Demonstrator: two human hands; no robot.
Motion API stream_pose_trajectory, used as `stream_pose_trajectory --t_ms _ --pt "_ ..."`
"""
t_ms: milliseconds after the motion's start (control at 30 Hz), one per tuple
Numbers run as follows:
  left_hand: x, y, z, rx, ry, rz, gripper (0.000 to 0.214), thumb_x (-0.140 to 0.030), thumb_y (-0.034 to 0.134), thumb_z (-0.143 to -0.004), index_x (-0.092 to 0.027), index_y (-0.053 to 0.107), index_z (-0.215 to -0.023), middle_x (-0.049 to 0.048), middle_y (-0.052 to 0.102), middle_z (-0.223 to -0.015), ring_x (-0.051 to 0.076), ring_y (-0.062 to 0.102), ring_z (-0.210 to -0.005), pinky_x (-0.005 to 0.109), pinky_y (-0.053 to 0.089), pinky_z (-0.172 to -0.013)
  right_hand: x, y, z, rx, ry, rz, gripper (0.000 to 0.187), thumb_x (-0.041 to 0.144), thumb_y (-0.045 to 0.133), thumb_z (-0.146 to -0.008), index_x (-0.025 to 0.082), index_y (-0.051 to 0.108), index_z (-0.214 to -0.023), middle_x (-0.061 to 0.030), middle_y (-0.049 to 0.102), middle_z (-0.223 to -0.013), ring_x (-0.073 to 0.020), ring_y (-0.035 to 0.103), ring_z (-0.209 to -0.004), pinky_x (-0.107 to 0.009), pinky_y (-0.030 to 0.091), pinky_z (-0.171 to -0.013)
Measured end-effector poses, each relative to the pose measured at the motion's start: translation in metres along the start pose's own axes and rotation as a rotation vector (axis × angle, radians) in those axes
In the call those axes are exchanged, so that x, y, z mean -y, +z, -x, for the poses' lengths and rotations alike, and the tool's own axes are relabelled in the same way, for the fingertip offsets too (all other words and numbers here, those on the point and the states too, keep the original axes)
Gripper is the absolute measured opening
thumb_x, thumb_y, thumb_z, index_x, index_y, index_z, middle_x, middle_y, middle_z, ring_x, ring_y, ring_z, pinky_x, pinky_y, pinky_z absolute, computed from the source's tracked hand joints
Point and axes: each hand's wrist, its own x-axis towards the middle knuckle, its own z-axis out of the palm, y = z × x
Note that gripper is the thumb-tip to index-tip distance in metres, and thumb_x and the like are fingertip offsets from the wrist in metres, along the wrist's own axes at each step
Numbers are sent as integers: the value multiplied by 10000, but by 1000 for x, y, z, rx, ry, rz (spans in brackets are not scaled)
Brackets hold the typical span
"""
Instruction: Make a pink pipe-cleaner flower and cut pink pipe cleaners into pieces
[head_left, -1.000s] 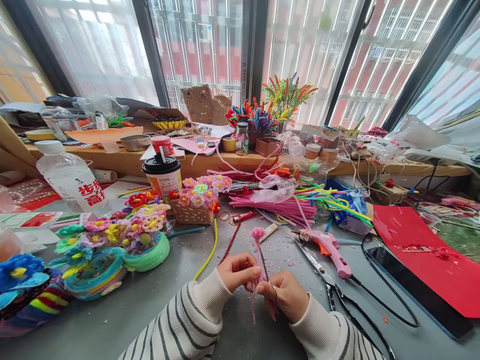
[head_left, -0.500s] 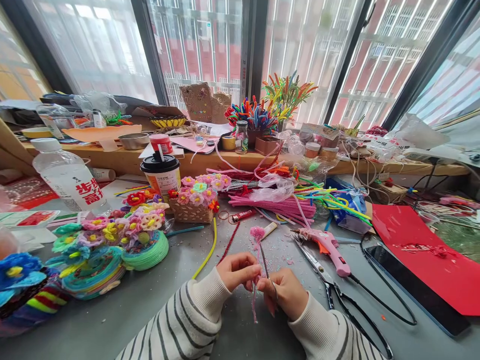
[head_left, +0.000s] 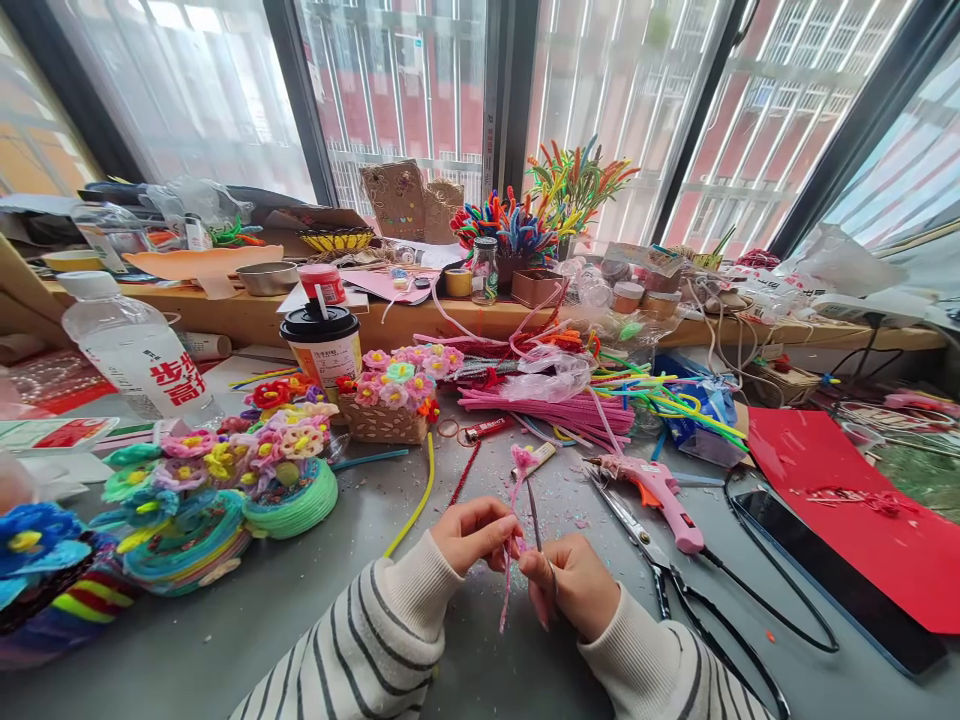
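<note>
A pink pipe-cleaner flower [head_left: 523,459] stands upright between my hands, its twisted stem running down through my fingers and ending below them. My left hand [head_left: 480,535] is closed, pinching that stem between thumb and fingertips. My right hand [head_left: 571,580] is closed around small scissors [head_left: 534,510], with the dark, thin blades pointing up beside the stem. Its fingers cover most of the handles. The right fingertips are close to the left ones, near a bit of pink fuzz at the stem. Whether the blades touch the stem I cannot tell.
To the right lie large scissors [head_left: 645,545], a pink glue gun [head_left: 660,490], a phone [head_left: 832,580] and red card [head_left: 862,510]. Pink pipe cleaners [head_left: 547,410] are bundled ahead. On the left stand flower baskets [head_left: 292,500], a lidded cup [head_left: 322,350] and a water bottle [head_left: 139,350].
The pink flower has tilted slightly right and turned, now showing an open petal shape. The stem's lower end has swung a little left. Both hands keep their hold.
</note>
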Motion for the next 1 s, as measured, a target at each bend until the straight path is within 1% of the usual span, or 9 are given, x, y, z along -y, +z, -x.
stream_pose_trajectory --t_ms 133,267,333,467,600,700,833,1000 --pt "0 -1 0 -16 8 -5 287 -377 558 -602 -93 527 -620 -12 525 -487 49 447 -407 172 357 -422 -2 2 -1 65 -40 49 661 665 264 -633 130 475 -308 31 334 -279 -46 329 -281 -185 248 -337" --pt "-1 1 0 5 -1 -4 290 -382 559 -599 -95 528 -618 -10 529 -491 53 447 -416 173 361 -423 -3 4 -1 96 -80 80 685 673 229 -636 121 514 -346 20 362 -308 -56 365 -315 -186 271 -361" --pt "-2 2 1 32 -9 -8 289 -384 557 -601 -97 526 -607 -12 522 -483 54 446 -414 175 360 -423 -2 4 -1 82 -85 89 683 674 230 -635 124 512 -344 22 354 -305 -58 360 -318 -190 265 -360" --pt "-3 3 2 63 -23 -24 285 -380 559 -600 -97 528 -591 -30 482 -449 51 437 -405 173 347 -423 0 3 0 8 -78 101 651 658 270 -639 139 475 -305 28 342 -293 -57 346 -319 -194 272 -373" --pt "-2 3 2 65 -19 -27 282 -377 562 -598 -98 522 -589 -34 472 -448 46 427 -400 170 338 -416 1 2 1 3 -63 89 634 633 295 -656 144 461 -288 25 358 -291 -58 349 -313 -197 289 -387" --pt "-1 3 1 45 -26 -42 286 -384 563 -592 -104 510 -598 -30 489 -468 45 426 -395 174 341 -412 1 2 1 11 -53 99 638 640 288 -652 143 466 -294 26 350 -288 -63 347 -310 -200 285 -380" --pt "0 3 0 -34 -31 -51 287 -381 584 -566 -112 486 -592 -25 512 -473 52 435 -398 180 347 -410 0 2 1 -5 -47 204 656 659 287 -633 130 493 -304 22 348 -288 -71 368 -327 -206 299 -406" --pt "-2 5 1 -33 -25 -14 278 -354 608 -545 -114 467 -545 -38 499 -427 40 418 -374 169 327 -395 1 4 2 14 -76 248 700 676 251 -628 107 538 -337 16 355 -300 -72 376 -335 -199 291 -393"
